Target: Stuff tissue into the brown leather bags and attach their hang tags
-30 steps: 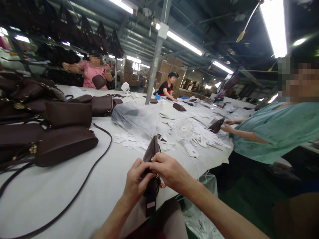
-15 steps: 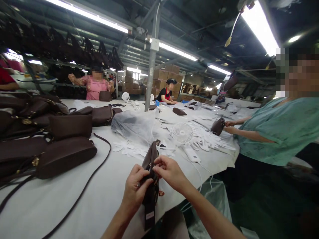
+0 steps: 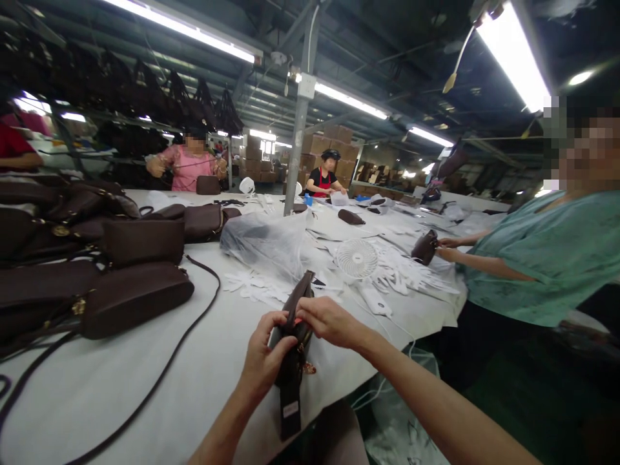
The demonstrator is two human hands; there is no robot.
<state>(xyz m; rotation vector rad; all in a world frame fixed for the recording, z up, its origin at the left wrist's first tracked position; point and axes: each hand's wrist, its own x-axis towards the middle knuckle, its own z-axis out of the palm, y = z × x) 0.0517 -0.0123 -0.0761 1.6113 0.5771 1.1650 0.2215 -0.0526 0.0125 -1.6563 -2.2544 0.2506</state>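
Left hand (image 3: 264,358): curled closed around the near end of a small brown purse (image 3: 295,316), thumb on the near face, fingers wrapped behind. Right hand (image 3: 329,321): fingertips pinched shut on the top edge of the same purse, palm down, knuckles toward the camera. Both forearms raised from the bottom of the frame, converging at the purse; left wrist bent inward, right arm stretched in from the lower right.

Purse held on edge above the near rim of the white table (image 3: 145,387), just off the surface. Long axis running away from the body and slightly right; far tip pointing up toward the small white fan (image 3: 357,258). Dark strap with label (image 3: 290,403) hanging straight down from the near end, past the table edge.

Left of the hands: pile of brown bags (image 3: 130,297), well apart, long thin strap (image 3: 169,361) trailing across the table. Far right: co-worker in a green top (image 3: 542,258), hands on another brown purse (image 3: 425,247).
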